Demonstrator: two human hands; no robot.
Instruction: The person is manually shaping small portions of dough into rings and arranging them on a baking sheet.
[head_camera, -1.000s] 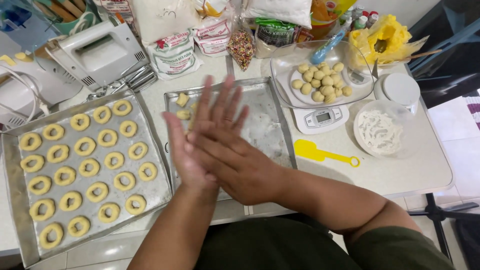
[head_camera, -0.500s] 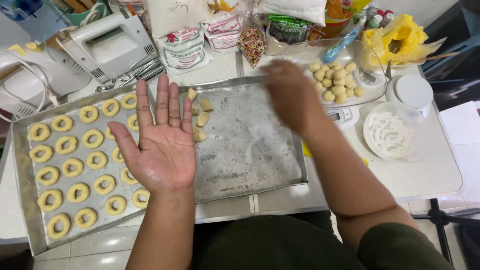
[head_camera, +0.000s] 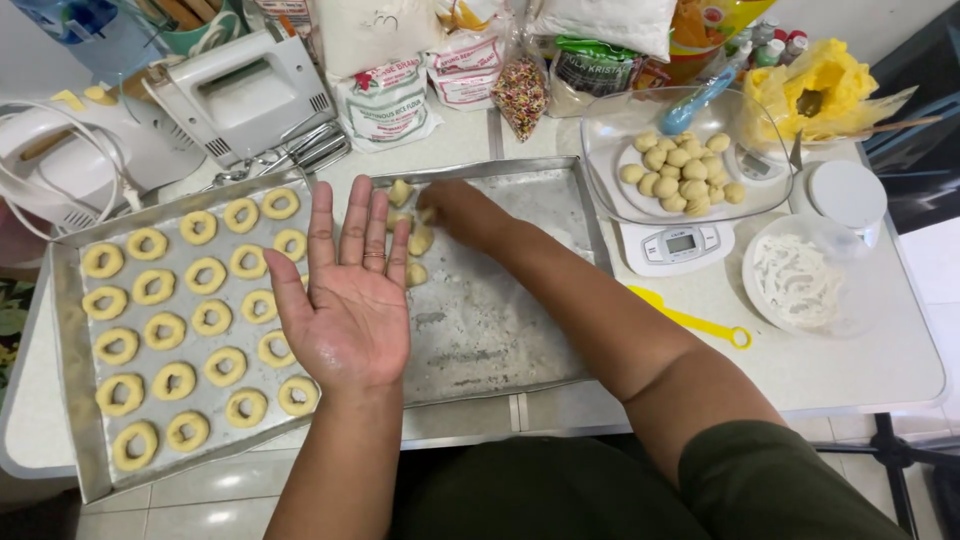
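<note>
A: Head view. What is the surface looking like?

B: A pale tiled worktop is carrying two metal trays side by side. The left tray is holding rows of ring-shaped dough pieces. The right tray is lying floured and mostly bare. Behind them, a white hand mixer and flour bags are crowding the far edge. A kitchen scale is bearing a clear bowl of dough balls.

A: And the hands?

B: The left hand is hovering palm up, fingers spread wide, over the seam between the trays. The right hand is reaching across to the small dough lumps at the right tray's far left corner; its fingers are curling among them, grip unclear.

A: Orientation of the lumps?

B: They are trailing in a short line running from the far edge toward the person.
</note>
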